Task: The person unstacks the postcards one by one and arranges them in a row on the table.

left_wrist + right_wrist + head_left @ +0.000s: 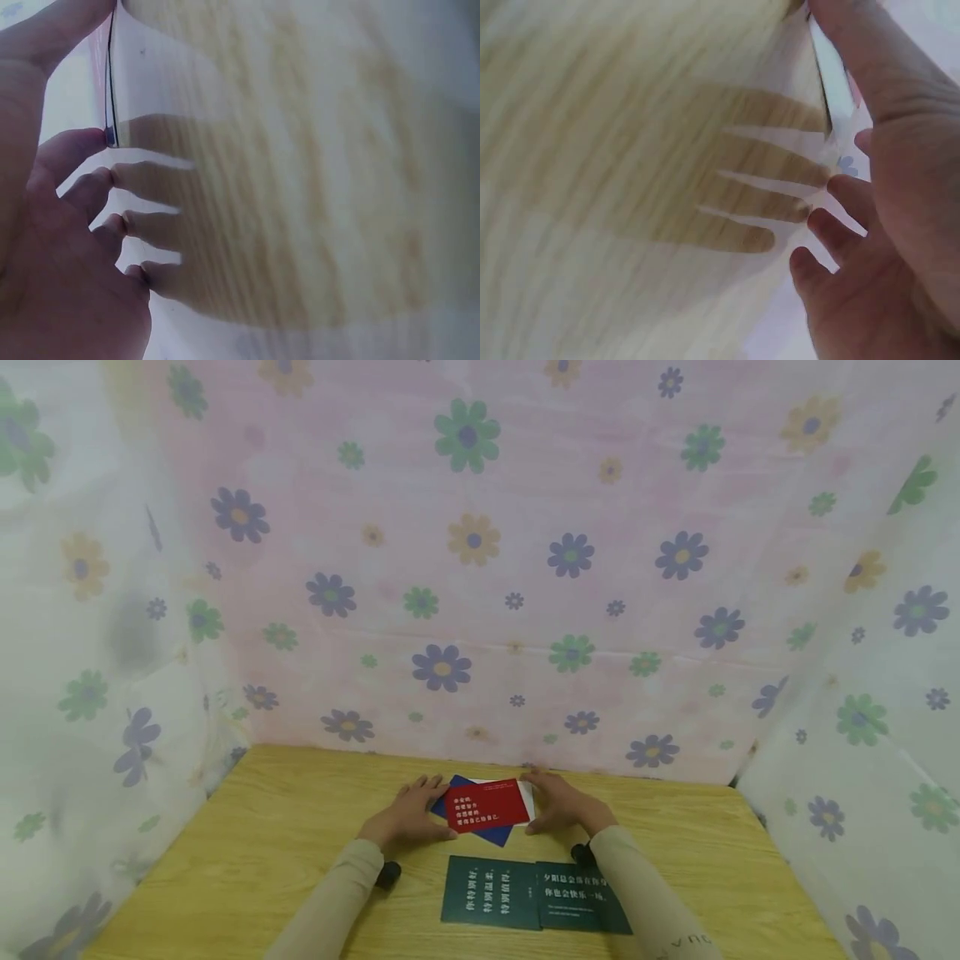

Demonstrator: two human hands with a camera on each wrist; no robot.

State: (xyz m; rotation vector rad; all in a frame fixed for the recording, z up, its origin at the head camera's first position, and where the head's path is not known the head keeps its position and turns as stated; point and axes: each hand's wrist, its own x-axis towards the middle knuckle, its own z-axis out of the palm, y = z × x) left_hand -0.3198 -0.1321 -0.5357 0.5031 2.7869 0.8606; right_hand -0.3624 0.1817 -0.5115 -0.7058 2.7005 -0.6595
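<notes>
A red card with white writing lies on top of a small stack in the head view. A blue card sticks out askew beneath it, and a white card shows at the right. My left hand is at the stack's left end, thumb toward the near corner and fingers spread. At the right end, my right hand has its thumb and fingers apart beside the white card. In the left wrist view the card edge runs between thumb and index finger; the right wrist view shows another card edge near the thumb.
Two dark green cards with white writing, a left one and a right one, lie side by side nearer me. My right forearm partly covers the right one. A flowered curtain surrounds the wooden table on three sides.
</notes>
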